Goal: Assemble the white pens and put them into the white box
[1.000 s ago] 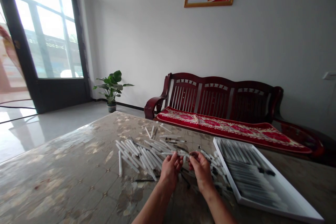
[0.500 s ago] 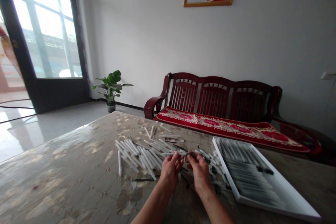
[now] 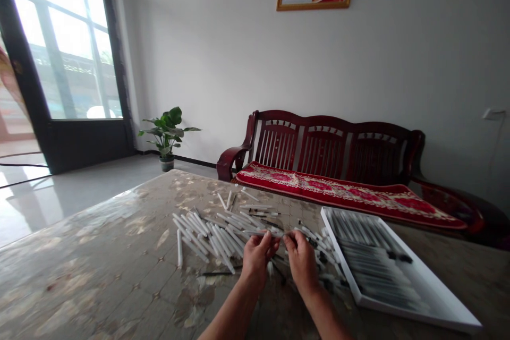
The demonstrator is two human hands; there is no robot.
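My left hand point(image 3: 257, 257) is closed around a slim whitish pen point(image 3: 255, 232), which lies level just above the table. The fingers of my right hand point(image 3: 302, 257) pinch at the pen's right end; any small part between them is hidden. Below and left of my hands spreads a loose heap of white pen barrels point(image 3: 207, 236). More barrels and small black caps point(image 3: 322, 257) lie beside my right hand. A thin dark stick point(image 3: 219, 273) rests on the table near my left wrist.
A shallow white box point(image 3: 438, 289) at the right holds rows of clear pens with dark insides. The table point(image 3: 99, 276) has a patterned cover. Beyond it stand a red wooden bench point(image 3: 322, 154) and a potted plant point(image 3: 169, 130). A glass door point(image 3: 75, 53) is at the left.
Both hands stay together at the pen. The dark piece visible at its right end earlier is now covered by my right fingers. The view has shifted slightly.
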